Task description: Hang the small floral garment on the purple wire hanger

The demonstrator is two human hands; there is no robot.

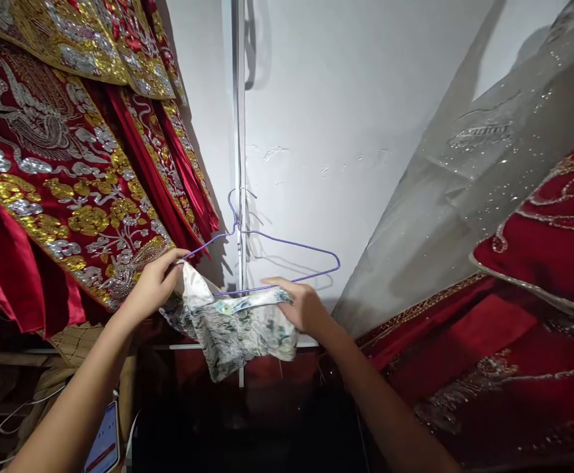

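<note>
A purple wire hanger (311,247) is in front of the white wall, its hook up and its right end bare. My left hand (161,279) is closed around the hanger's left end together with the edge of a light floral garment (237,332). The garment hangs gathered below the bottom bar, its pale band running between my hands. My right hand (304,305) pinches the right end of that band, just under the bottom bar. The fold of cloth hides part of the hanger's left side, and I cannot tell what kind of garment it is.
Red costumes with gold and silver sequins (89,220) hang at the left. Sheer glittery fabric (444,171) and a red beaded garment (553,230) hang at the right. A lit phone (104,440) lies at the lower left, beside a white cable (0,427).
</note>
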